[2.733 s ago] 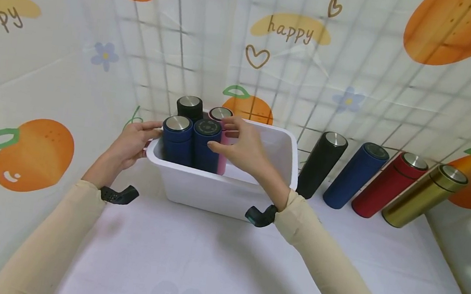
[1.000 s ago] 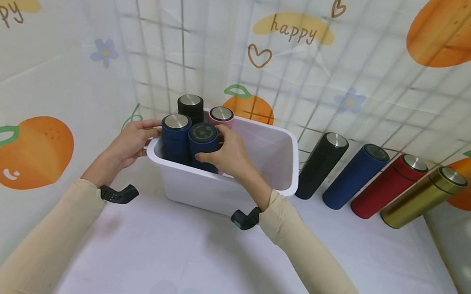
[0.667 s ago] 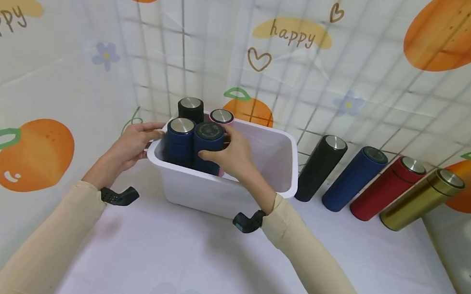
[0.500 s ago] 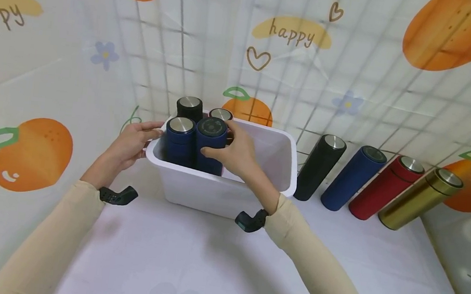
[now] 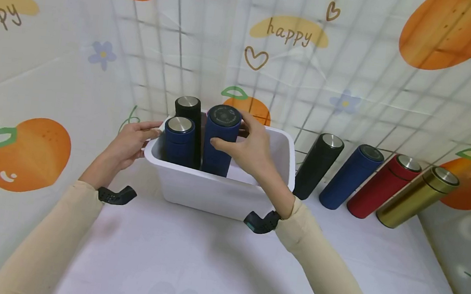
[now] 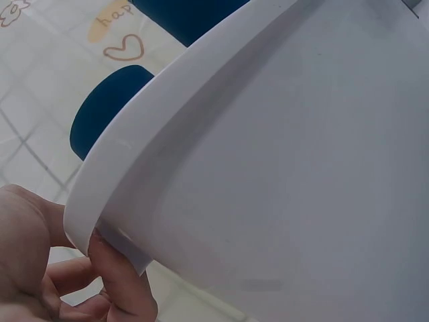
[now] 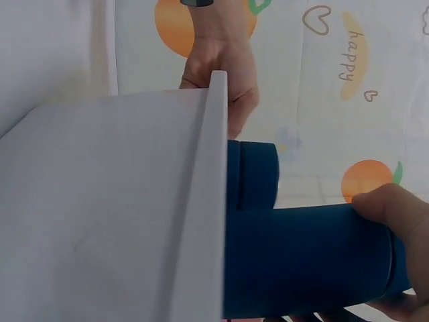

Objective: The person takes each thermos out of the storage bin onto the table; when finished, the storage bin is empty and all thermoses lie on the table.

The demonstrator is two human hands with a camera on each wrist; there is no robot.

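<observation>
In the head view, my right hand (image 5: 255, 147) grips a blue thermos bottle (image 5: 215, 161) with a dark lid, thumb on its near side. It is raised partway out of the white plastic bin (image 5: 208, 195). The right wrist view shows much of its body (image 7: 301, 261) past the rim. My left hand (image 5: 130, 143) holds the bin's left end, fingers hooked under the rim in the left wrist view. Left of the raised bottle stand another blue thermos (image 5: 177, 147) with a steel-topped lid and a black thermos (image 5: 187, 109) behind it. The pink thermos is hidden behind the raised one.
To the right of the bin stands a row of thermoses on the white table: black (image 5: 319, 166), blue (image 5: 351, 177), red (image 5: 383, 186) and gold (image 5: 417, 198). A wire grid (image 5: 209, 73) behind a fruit-print sheet backs the table.
My right hand has closed round the dark-lidded blue thermos and drawn it upward and to the right, away from the other blue one. My left hand stays at the bin's left end.
</observation>
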